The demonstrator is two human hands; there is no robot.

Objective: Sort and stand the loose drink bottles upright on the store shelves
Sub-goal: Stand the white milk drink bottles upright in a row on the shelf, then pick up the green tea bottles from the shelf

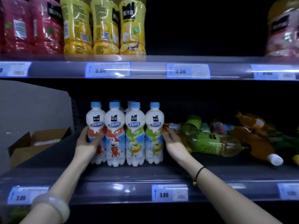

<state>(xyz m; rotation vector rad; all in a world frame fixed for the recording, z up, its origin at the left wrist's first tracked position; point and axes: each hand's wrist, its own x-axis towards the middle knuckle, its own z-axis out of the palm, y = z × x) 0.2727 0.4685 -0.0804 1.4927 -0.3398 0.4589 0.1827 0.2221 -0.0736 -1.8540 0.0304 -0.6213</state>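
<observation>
Several white milk-drink bottles with blue caps stand upright in a row on the lower shelf (pixel 145 173). My left hand (pixel 88 140) grips the leftmost one, a red-labelled bottle (pixel 95 126). My right hand (pixel 172 141) rests with straight fingers against the side of the rightmost green-labelled bottle (pixel 154 133). Two more bottles, one red-labelled (pixel 115 135) and one green-labelled (pixel 135 135), stand between them. To the right, loose bottles lie on their sides in a heap: a green one (pixel 210 143), orange ones (pixel 255 122) and others partly hidden.
On the upper shelf (pixel 145 68) stand red bottles (pixel 29 25), yellow bottles (pixel 105 26) and one pink-orange bottle (pixel 283 28), with a dark gap between. An open cardboard box (pixel 37 143) sits at the left. Price tags line both shelf edges.
</observation>
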